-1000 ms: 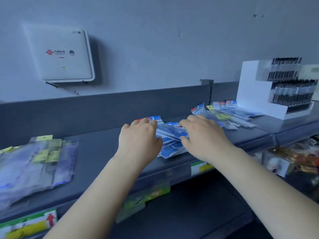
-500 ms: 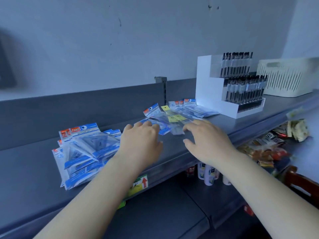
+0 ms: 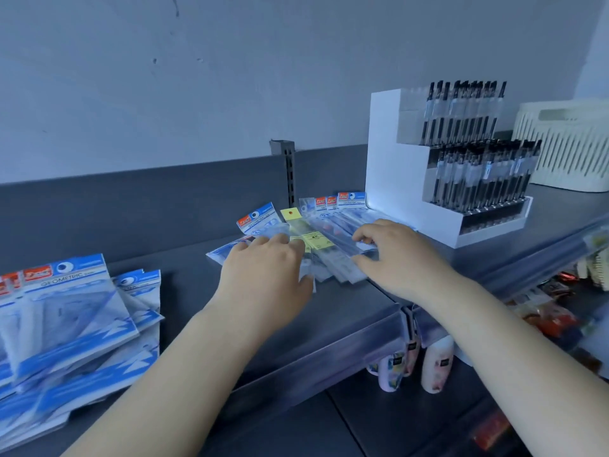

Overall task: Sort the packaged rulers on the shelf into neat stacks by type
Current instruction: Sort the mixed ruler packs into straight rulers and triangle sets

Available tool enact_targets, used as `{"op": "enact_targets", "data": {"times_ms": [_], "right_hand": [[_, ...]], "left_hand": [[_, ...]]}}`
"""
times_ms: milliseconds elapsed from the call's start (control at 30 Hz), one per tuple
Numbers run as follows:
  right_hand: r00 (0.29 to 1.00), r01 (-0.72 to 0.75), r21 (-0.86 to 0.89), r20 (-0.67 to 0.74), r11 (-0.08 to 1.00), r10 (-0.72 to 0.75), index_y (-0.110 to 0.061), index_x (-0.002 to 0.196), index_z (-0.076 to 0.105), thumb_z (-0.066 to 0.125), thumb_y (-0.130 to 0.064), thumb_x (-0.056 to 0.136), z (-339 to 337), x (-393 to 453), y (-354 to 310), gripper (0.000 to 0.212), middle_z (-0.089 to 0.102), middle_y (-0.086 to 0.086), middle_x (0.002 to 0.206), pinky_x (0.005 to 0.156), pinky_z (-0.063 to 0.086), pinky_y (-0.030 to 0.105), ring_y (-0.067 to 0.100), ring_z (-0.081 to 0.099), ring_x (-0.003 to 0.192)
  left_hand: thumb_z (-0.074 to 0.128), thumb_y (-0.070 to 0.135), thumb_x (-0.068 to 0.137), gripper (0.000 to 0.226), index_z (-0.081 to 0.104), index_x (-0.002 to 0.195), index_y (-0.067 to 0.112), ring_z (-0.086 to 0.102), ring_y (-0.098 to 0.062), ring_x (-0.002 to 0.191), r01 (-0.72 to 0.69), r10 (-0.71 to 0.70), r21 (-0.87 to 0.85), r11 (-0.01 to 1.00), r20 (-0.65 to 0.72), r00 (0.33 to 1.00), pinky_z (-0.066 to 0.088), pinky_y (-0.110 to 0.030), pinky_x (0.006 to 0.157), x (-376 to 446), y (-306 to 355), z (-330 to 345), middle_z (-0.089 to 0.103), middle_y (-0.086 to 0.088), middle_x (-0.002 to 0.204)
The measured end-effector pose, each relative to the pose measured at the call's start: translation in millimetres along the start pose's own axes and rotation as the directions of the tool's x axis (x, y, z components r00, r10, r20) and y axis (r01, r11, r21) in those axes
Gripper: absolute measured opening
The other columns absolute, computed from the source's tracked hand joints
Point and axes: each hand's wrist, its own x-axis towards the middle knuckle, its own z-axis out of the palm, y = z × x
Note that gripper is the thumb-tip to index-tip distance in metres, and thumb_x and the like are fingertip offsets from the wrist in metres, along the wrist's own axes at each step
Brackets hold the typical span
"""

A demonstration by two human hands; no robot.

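I see the shelf running from nine o'clock to three o'clock, and I judge the sorting about half done. At eight o'clock lies the blue pile of geometry sets, gathered by type but still slumped and fanned; I count roughly six packets there, though blur hides the edges. The work left sits at twelve o'clock, just ahead of the hands: a mixed heap beside the white pen stand. In it I count about four blue-headed packets, with at least two clear straight rulers carrying yellow labels, crossing over one another. Those still need splitting into their own stacks, and then the blue pile wants squaring.

Further off, at two o'clock, one cream basket stands behind the pen stand, and three small bottles hang or stand below the shelf at five o'clock.

My left hand lies palm down on the near edge of the heap, fingers together and slightly curled, gripping nothing. My right hand rests on the packets, fingers loosely spread and bent; I cannot tell whether the thumb pinches a ruler.
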Motion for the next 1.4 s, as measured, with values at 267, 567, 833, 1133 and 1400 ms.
{"op": "enact_targets", "data": {"times_ms": [267, 567, 833, 1133, 1400], "right_hand": [[0.992, 0.096, 0.062, 0.081, 0.993, -0.101, -0.022, 0.120, 0.056, 0.051, -0.029, 0.090, 7, 47, 41, 0.031, 0.053, -0.003, 0.118, 0.091, 0.043, 0.034, 0.018, 0.049, 0.113], [0.918, 0.322, -0.074, 0.269, 0.944, -0.292, -0.019, 0.124, 0.055, 0.035, -0.039, 0.096, 39, 83, 58, 0.039, 0.043, -0.002, 0.135, 0.101, 0.027, 0.039, 0.021, 0.031, 0.127], [0.886, 0.347, 0.194, 0.253, 0.918, -0.389, -0.029, 0.118, 0.061, 0.050, -0.045, 0.090, 39, 79, 62, 0.035, 0.051, -0.012, 0.121, 0.103, 0.027, 0.033, 0.012, 0.036, 0.122], [0.919, 0.262, 0.302, 0.212, 0.917, -0.333, -0.028, 0.115, 0.062, 0.056, -0.024, 0.087, 32, 72, 58, 0.030, 0.059, -0.010, 0.097, 0.069, 0.036, 0.022, 0.010, 0.048, 0.092], [0.967, 0.101, 0.388, 0.178, 0.916, -0.182, -0.023, 0.109, 0.063, 0.064, -0.014, 0.075, 26, 67, 66, 0.036, 0.067, -0.006, 0.104, 0.092, 0.048, 0.031, 0.012, 0.060, 0.103]], "left_hand": [[0.038, 0.049, 0.094, 0.041, 0.051, 0.119, 0.018, 0.049, -0.021, 0.116, 0.085, -0.089, 0.038, 0.996, 0.127, 0.988, 0.036, -0.031, 0.092, 46, 23, 21, 0.055, 0.002, 0.121], [0.036, 0.073, 0.082, 0.065, 0.057, 0.108, 0.018, 0.043, -0.024, 0.115, 0.306, -0.331, 0.128, 0.944, 0.324, 0.886, 0.036, -0.036, 0.094, 87, 20, 61, 0.049, -0.003, 0.113], [0.059, 0.051, 0.080, 0.048, 0.040, 0.058, 0.014, 0.040, -0.021, 0.069, 0.460, -0.407, -0.142, 0.877, 0.291, 0.866, 0.033, -0.028, 0.061, 87, -15, 67, 0.039, 0.001, 0.065], [0.074, 0.039, 0.074, 0.033, 0.056, 0.080, 0.012, 0.041, -0.018, 0.071, 0.571, -0.442, -0.316, 0.758, 0.395, 0.805, 0.029, -0.028, 0.061, 90, -21, 62, 0.049, -0.004, 0.079], [0.081, 0.017, 0.071, 0.049, 0.060, 0.114, 0.008, 0.053, -0.018, 0.086, 0.701, -0.516, -0.471, 0.535, 0.475, 0.713, 0.041, -0.024, 0.075, 92, -29, 59, 0.057, 0.002, 0.085]]}}
